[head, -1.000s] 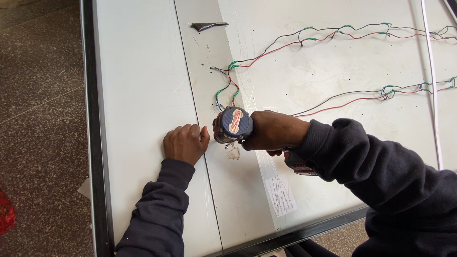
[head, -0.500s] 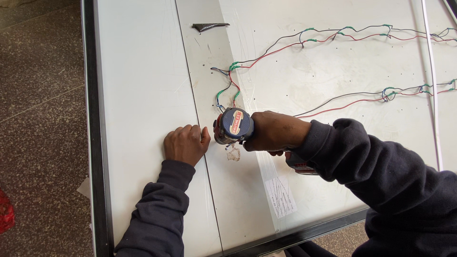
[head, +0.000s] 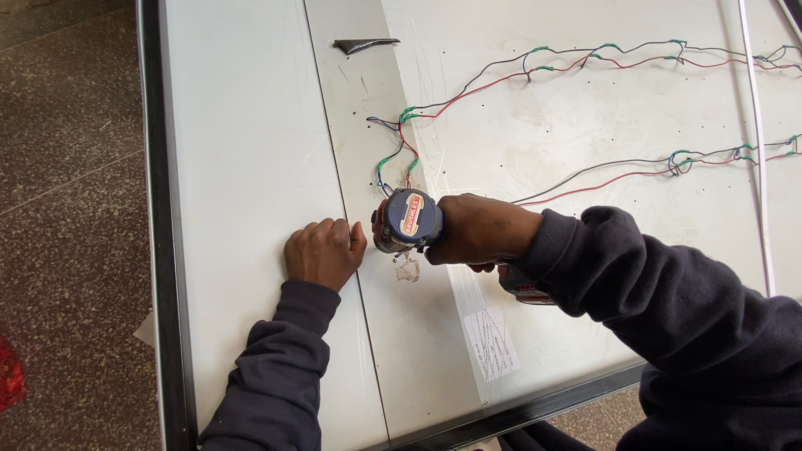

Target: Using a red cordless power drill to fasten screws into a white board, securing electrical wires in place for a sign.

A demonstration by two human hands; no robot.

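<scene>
Now I see a big white panel (head: 242,167) lying flat on the counter, with a black frame (head: 157,250) along its left and bottom edges. Almost nothing has moved since the picture a second ago. My hands and the drill sit in the same spots, so I think the drill is still working on one point of the grey strip (head: 368,150) that runs down the panel.

My right hand (head: 478,231) is wrapped tight around the drill (head: 407,220), so that grip is closed on it. The drill stands nose down on the strip, just below where the wires end. I cannot see the tip under it. A rough little mark (head: 408,268) shows on the strip just beside the drill.

My left hand (head: 322,253) is curled into a loose fist and presses on the panel, right next to the strip. It holds nothing.

Red, green and black wires (head: 535,71) run across the panel from the right and end close to the drill, so they could get in its way. A paper label (head: 493,344) lies near the bottom edge. A small dark piece (head: 361,44) lies at the top of the strip, well apart from my hands.
</scene>
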